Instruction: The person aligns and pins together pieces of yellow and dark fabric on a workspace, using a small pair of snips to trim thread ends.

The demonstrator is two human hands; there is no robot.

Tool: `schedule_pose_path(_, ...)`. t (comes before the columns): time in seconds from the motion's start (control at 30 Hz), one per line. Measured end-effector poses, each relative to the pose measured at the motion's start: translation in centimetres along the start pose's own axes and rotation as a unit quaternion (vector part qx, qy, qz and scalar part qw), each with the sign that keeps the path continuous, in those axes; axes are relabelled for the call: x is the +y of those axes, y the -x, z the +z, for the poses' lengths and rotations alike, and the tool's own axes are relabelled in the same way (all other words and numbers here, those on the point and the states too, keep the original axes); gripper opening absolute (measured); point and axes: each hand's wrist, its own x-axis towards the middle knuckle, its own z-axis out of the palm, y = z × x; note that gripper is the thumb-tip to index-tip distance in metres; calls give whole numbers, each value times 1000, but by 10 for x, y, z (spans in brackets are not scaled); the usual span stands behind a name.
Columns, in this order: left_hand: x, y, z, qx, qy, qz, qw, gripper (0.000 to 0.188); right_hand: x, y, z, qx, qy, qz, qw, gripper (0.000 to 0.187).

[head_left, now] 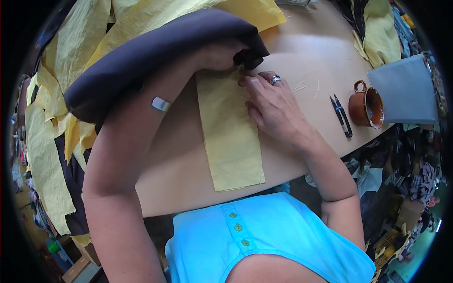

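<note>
A long dark cloth (160,56) lies draped over my left forearm, its bunched end at my fingers. My left hand (221,56) is closed on that end, its fingertips mostly hidden. Below lies a yellow cloth strip (231,141), flat on the table with its short end towards me and its far end under the left hand. My right hand (276,106), a ring on one finger, rests on the strip's far right edge. Its fingers bend in and close on the cloth there, beside the dark bunch, while the thumb lies lower on the strip.
On the table (302,52) to the right are thread snips (341,115), a brown mug (357,107) and loose threads (317,88). A grey flat panel (403,89) sits beyond the mug. Yellow cloth pieces (78,52) heap at the left and far side. Scraps (377,174) lie below the table's right edge.
</note>
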Motion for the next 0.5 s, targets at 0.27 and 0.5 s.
schedule_pose_path(0.27, 16, 10, -28, -93, 50, -36, 994, 18, 27, 36, -77, 48, 61, 75, 994, 43)
schedule_pose_path(0.5, 26, -2, -49, -139, 61, -106, 983, 16, 79, 97, -176, -102, 281, 279, 913, 48)
